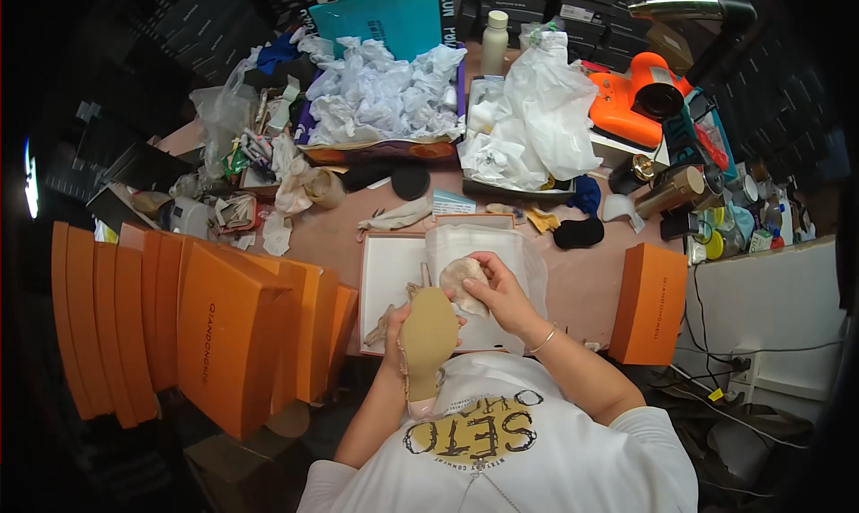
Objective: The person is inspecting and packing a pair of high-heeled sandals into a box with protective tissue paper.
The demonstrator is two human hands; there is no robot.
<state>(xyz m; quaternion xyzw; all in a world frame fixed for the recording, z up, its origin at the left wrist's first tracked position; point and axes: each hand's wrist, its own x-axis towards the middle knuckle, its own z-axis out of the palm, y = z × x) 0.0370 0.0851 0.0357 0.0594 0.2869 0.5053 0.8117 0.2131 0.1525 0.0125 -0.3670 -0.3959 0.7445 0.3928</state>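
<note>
Held a shoe (428,334), tan sole upward, in the left hand (395,341), over the near edge of an open box (391,262) on the table (577,289); pinched a crumpled pale wad (461,287) in the right hand (501,298), just beside the shoe.

The pinkish worktop (573,289) carries an open shallow box (385,254) at the middle of its near edge, an orange box (649,303) at its near right corner and, toward its far edge, a purple-rimmed box (385,151) and a dark-walled box (519,191).
</note>
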